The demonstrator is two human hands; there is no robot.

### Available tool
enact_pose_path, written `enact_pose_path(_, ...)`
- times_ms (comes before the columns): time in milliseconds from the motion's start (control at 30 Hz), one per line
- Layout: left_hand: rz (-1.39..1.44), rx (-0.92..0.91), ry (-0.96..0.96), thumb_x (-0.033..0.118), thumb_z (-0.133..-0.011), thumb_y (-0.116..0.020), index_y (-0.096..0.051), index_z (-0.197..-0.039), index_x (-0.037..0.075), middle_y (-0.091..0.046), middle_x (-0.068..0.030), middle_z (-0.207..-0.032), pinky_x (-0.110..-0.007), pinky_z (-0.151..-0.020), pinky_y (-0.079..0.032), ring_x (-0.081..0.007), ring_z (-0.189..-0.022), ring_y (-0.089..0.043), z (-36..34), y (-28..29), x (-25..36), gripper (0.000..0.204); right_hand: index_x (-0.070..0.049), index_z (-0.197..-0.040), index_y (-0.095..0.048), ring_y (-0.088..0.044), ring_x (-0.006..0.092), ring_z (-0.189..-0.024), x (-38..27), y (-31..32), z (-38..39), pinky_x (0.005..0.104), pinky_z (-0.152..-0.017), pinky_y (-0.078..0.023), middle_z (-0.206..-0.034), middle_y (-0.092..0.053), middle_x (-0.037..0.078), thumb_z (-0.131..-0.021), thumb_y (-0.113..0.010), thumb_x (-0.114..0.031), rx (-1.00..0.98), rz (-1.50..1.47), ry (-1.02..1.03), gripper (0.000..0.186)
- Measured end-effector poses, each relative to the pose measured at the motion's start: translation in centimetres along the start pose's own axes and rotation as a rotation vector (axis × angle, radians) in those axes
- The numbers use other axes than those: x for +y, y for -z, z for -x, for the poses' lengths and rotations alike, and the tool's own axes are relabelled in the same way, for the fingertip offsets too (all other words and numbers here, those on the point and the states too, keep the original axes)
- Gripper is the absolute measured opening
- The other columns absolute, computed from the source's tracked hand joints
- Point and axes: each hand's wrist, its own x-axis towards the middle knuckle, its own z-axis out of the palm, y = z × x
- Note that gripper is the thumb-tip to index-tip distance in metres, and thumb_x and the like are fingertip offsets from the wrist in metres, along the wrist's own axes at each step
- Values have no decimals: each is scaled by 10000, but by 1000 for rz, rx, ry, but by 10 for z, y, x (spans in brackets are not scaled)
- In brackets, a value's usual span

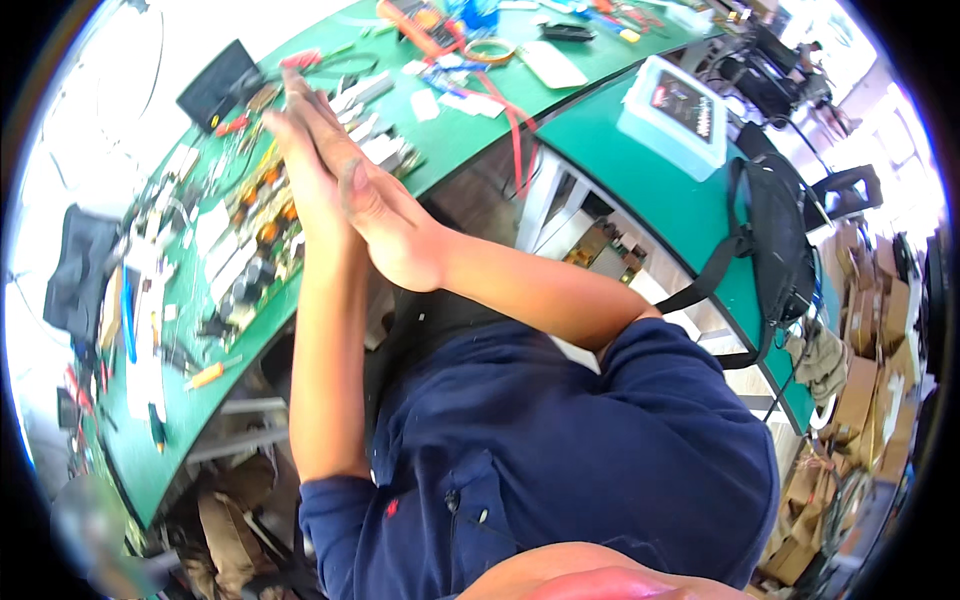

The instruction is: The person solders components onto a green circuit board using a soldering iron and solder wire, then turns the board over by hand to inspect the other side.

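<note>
My left hand [305, 165] and my right hand [375, 215] are pressed flat against each other, palm to palm, fingers straight and pointing up-left. Neither holds anything. They hover above a green workbench [470, 130]. Directly beneath them lies a large circuit board [250, 245] with orange and black parts. Both forearms are bare and come out of dark blue sleeves [560, 430].
An orange-handled screwdriver [205, 375], small tools and paper slips lie on the bench's left part. A tape roll [490, 48] and a black device [220, 82] sit farther back. A light blue box [675, 115] and black bag [780, 240] rest on a second green table; cardboard boxes [870, 350] are piled at right.
</note>
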Motion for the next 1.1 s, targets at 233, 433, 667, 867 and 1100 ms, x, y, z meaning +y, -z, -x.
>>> enact_pose_path(233, -541, -378, -439, 718, -973, -195, -159, -1568, -28, -65, -194, -1660, -484, -1217, 4, -344, -1539, -16, 21, -46, -29, 955, -13, -1582, -61, -43, 254, -1540, -4, 67, -32, 420, -1234, -46, -1665, -65, 133, -1048, -208, -579, 319, -308, -27, 791)
enact_pose_path(433, 32, -166, 336, 708, -989, -162, -98, -1568, -37, -86, -187, -1654, -410, -1230, -25, -310, -1536, -56, -19, -74, -30, 946, -3, -1567, -200, -101, 278, -1539, -54, 107, -18, 447, -1233, -60, -1648, -174, 156, -1023, -220, -620, 239, 290, 320, 823)
enact_pose_path(667, -250, -291, -425, 618, -1024, -208, -112, -1587, 28, -129, -179, -1653, -453, -1224, -61, -302, -1531, -117, 19, -73, -22, 821, -32, -1584, -119, -109, 289, -1535, -19, 97, -21, 442, -1238, -80, -1659, -121, 135, -1030, -266, -595, 270, -196, -131, 804)
enact_pose_path(867, 87, -158, 238, 664, -1007, -293, -105, -1564, -48, -173, -222, -1631, -426, -1211, -155, -328, -1500, -220, -6, -32, -49, 924, 3, -1506, -353, -307, 254, -1459, -57, 94, -13, 474, -1200, -179, -1574, -345, 126, -994, -426, -605, 261, 76, 310, 798)
enact_pose_path(1100, 337, -146, -127, 591, -1016, -408, -86, -1565, -8, -72, -252, -1626, -448, -1209, -161, -356, -1499, -179, 48, -2, 74, 874, 15, -1478, -367, -392, 399, -1408, -13, 84, -37, 461, -1180, -261, -1486, -450, 223, -942, -645, -157, 137, 736, -64, 628)
